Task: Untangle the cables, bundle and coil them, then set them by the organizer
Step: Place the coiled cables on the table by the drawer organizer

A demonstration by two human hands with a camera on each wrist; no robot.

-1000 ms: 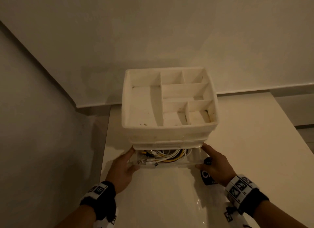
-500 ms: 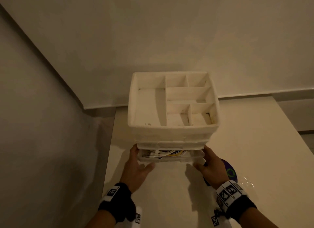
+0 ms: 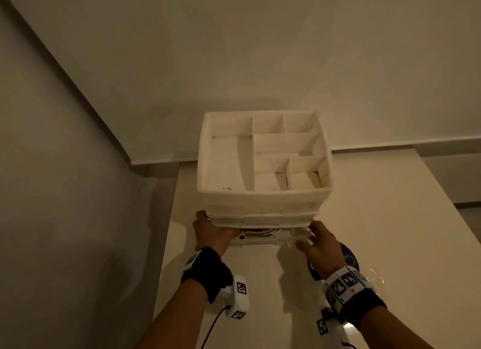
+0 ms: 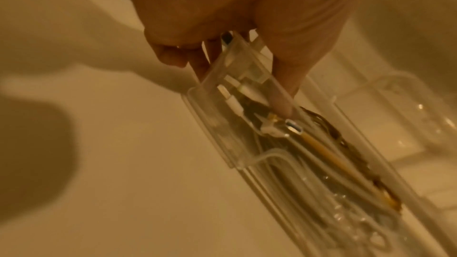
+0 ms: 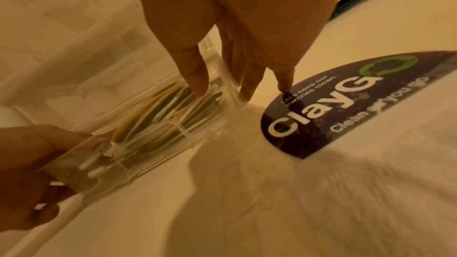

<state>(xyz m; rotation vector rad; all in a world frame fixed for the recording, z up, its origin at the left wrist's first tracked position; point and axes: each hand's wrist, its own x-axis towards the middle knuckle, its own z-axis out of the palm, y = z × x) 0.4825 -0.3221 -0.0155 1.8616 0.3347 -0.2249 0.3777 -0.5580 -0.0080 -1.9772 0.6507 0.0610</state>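
Observation:
A white organizer [image 3: 263, 195] with empty open compartments on top stands on the table. Its clear bottom drawer [image 3: 276, 238] sticks out a little at the front. Tangled white and yellow cables [image 3: 260, 232] lie inside it. My left hand [image 3: 212, 231] grips the drawer's left end, and my right hand [image 3: 320, 242] grips its right end. The left wrist view shows the cables [image 4: 321, 155] and their plugs through the clear drawer [image 4: 222, 124] wall. In the right wrist view my thumb lies on the cables [image 5: 158, 116] while my fingers stay outside the drawer's wall.
The pale table [image 3: 377, 218] runs on to the right of the organizer. A dark round sticker [image 3: 348, 257] lies under my right hand. A wall [image 3: 65, 192] stands close on the left, another behind the organizer.
The drawer has slid back toward the organizer, so less of the cables shows. Both hands have moved forward with it.

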